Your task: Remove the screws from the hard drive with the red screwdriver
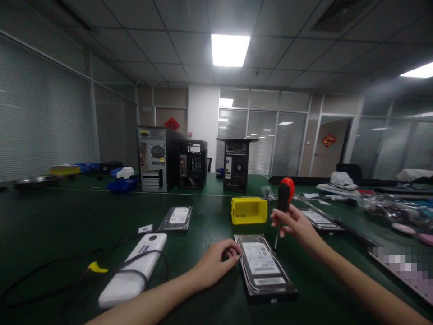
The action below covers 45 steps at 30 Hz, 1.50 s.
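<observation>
Glass partitions (292, 142) back the green worktop (192, 253); a hard drive (261, 261) lies between the half-curled left hand (218, 262) and right hand (297, 225) gripping a screwdriver (284, 195).

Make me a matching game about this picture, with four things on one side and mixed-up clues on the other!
Things:
1. Screwdriver
2. Bin
3. White case
4. Left hand

Clues:
A. Marked 18
B. At a drive's left edge
C. Held in the right hand
D. Yellow all over

Right pairs: 1-C, 2-D, 3-A, 4-B
</observation>
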Available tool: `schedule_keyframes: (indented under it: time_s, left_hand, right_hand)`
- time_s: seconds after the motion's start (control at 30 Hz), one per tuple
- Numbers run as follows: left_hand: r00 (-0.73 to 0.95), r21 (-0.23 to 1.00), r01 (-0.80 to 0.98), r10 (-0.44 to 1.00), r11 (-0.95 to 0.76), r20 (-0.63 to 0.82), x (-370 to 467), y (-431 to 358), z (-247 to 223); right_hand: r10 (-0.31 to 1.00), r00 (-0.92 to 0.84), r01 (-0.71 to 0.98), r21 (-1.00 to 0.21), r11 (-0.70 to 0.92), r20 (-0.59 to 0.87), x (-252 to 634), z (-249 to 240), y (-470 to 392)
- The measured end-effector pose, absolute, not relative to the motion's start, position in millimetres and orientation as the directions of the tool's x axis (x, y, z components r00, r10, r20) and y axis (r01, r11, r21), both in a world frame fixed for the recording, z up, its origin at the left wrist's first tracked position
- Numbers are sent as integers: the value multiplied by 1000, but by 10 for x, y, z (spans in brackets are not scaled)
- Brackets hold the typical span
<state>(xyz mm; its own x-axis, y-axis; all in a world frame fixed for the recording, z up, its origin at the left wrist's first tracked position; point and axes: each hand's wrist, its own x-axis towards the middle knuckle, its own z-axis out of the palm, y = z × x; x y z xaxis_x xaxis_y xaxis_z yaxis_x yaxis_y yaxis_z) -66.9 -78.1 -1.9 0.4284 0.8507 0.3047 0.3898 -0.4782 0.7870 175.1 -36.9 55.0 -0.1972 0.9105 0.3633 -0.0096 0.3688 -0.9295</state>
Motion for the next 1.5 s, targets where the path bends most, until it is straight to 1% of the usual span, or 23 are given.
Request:
schedule_keyframes:
  time_s: [0.1,0.3,0.47,0.63,0.77,0.83,0.97,1.03,1.1,1.27,1.5]
  left_hand:
    - [433,784,392,848,-482,305,-671,-781,-14]
    - [429,788,396,854,-472,296,-668,-780,-16]
    - [431,784,396,851,-478,302,-675,-769,-38]
    - [430,786,384,847,-485,313,-669,-766,-47]
    - [415,790,404,862,-461,291,-656,-785,-14]
    - [416,790,408,864,-457,285,-651,-795,2]
    - [422,794,392,858,-465,294,-651,-794,7]
    - [421,795,388,857,-465,296,-653,-787,1]
    - [423,796,386,856,-466,297,-655,-783,-3]
    - [428,800,380,855,-465,293,-662,-792,-5]
    - [426,801,381,857,-461,291,-668,-780,-16]
  right_hand:
    - [916,-212,-29,-939,342,340,1748,552,-360]
    - [912,-312,-122,-963,240,267,1793,520,-321]
    - [918,-244,5,-946,325,314,1828,558,-342]
    - [914,-255,19,-943,331,316,1792,615,-376]
    - [913,-273,25,-946,322,304,1729,624,-384]
    - [909,-290,3,-949,315,300,1714,600,-362]
    - [896,-353,-117,-963,244,270,1750,508,-274]
    - [883,-386,-151,-963,225,267,1782,476,-250]
    - [876,-390,-135,-959,250,283,1802,475,-264]
    - [886,-310,-22,-935,355,344,1773,557,-370]
    - [906,-237,81,-922,379,352,1711,596,-383]
